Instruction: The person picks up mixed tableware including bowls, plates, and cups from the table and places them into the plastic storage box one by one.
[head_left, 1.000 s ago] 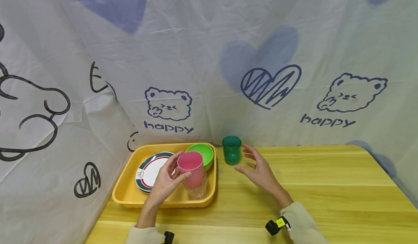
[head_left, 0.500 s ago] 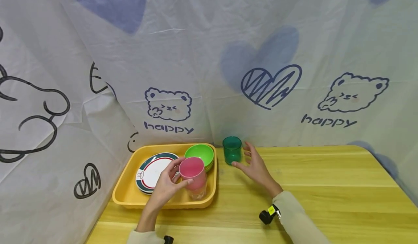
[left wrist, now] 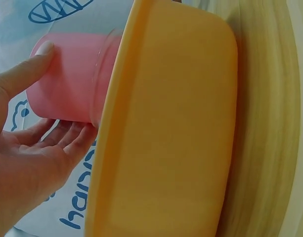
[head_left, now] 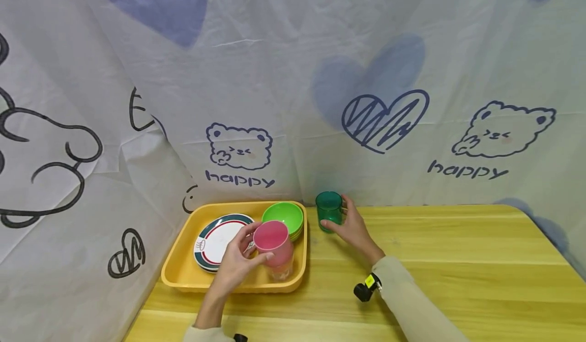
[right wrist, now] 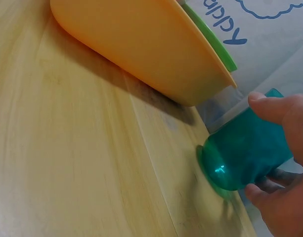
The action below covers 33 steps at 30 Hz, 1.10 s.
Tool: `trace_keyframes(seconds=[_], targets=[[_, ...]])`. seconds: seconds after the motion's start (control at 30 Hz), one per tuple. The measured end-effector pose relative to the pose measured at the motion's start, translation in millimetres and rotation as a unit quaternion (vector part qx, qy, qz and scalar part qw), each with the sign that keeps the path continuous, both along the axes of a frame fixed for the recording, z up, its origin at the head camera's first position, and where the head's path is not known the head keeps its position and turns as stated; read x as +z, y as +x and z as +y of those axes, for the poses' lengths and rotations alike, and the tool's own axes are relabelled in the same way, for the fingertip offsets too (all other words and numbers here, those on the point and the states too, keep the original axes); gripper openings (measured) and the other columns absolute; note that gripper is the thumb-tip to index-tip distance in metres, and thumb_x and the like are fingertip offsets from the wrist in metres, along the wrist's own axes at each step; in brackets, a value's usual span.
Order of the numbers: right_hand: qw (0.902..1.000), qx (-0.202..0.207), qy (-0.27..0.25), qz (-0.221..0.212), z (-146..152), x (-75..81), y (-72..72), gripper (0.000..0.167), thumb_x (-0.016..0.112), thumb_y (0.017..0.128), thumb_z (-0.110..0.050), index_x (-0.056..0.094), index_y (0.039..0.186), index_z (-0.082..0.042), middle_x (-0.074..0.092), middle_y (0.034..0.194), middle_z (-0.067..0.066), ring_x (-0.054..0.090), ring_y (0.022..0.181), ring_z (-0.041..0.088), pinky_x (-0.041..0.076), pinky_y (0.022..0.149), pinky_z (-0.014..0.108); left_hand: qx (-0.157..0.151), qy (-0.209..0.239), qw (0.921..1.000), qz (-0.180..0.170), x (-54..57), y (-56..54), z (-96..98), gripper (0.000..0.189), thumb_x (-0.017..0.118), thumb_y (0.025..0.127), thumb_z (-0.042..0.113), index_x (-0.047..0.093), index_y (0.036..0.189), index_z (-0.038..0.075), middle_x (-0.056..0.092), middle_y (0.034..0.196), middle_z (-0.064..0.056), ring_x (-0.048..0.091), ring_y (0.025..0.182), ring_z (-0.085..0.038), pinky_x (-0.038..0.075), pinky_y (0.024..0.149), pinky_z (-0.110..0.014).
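Note:
My left hand point(head_left: 238, 260) holds a pink cup point(head_left: 273, 243) between thumb and fingers at the right front of the yellow tray point(head_left: 183, 276). The pink cup's lower part sits inside a clear cup point(head_left: 281, 272) standing in the tray; its rim rings the pink wall in the left wrist view. Right of the tray, my right hand point(head_left: 354, 228) wraps a green see-through cup point(head_left: 328, 209), thumb in front and fingers round the far side. In the right wrist view the green cup point(right wrist: 245, 148) stands on the tabletop near its back edge.
White plates with a dark green and red rim point(head_left: 222, 240) lie at the left of the tray. Stacked green bowls point(head_left: 284, 217) fill its back right corner. The wooden table point(head_left: 458, 260) runs to the right, with a printed cloth point(head_left: 293, 77) hanging behind.
My left hand has lowered the pink cup into the clear cup. My right hand has moved left and closed round the green cup.

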State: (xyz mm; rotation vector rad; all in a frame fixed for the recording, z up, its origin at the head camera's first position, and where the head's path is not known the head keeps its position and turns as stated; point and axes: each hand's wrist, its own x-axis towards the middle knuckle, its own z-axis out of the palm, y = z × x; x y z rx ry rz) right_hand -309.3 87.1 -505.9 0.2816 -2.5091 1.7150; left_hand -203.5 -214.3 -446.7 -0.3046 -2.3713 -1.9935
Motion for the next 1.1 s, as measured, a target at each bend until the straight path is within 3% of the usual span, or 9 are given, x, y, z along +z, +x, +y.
trace_keyframes(seconds=[0.33,0.77,0.93,1.1], targets=[[0.9997,-0.021,0.012,-0.01,-2.2,4.2,-2.2,0.085,0.079,0.091,-0.021,0.029,0.155,0.004,0.043,0.15,0.032,0.044,0.136,0.049,0.043,0.109,0.061,0.011,-0.011,0.9996,0.022,0.1,0.2,1.4,0.079,0.086,0.08,-0.001,0.045,0.147,-0.002,0.053,0.146,-0.017,0.053,0.135,-0.034,0.044,0.11,-0.038],[0.9991,-0.023,0.025,-0.028,5.9,11.2,4.1,0.083,0.079,0.093,-0.024,0.031,0.156,0.001,0.045,0.15,0.03,0.048,0.135,0.046,0.045,0.109,0.058,0.012,0.001,0.9999,0.004,-0.7,0.3,0.7,0.083,0.086,0.078,-0.004,0.044,0.149,-0.002,0.049,0.15,-0.018,0.051,0.137,-0.034,0.044,0.111,-0.038],[0.9992,-0.011,0.032,-0.02,17.3,25.0,13.8,0.083,0.078,0.094,-0.028,0.031,0.156,0.0,0.046,0.149,0.029,0.048,0.135,0.047,0.046,0.107,0.059,0.012,-0.014,0.9997,0.018,10.8,3.1,1.1,0.088,0.087,0.077,-0.005,0.042,0.152,0.0,0.048,0.151,-0.02,0.048,0.139,-0.036,0.04,0.114,-0.042],[0.9998,-0.009,0.015,-0.008,31.6,39.3,24.3,0.083,0.079,0.093,-0.029,0.033,0.156,-0.002,0.048,0.147,0.028,0.049,0.134,0.045,0.053,0.101,0.055,0.017,-0.056,0.9957,0.072,29.5,4.0,4.4,0.084,0.086,0.081,0.002,0.043,0.153,0.003,0.048,0.153,-0.018,0.045,0.142,-0.035,0.034,0.117,-0.049]])
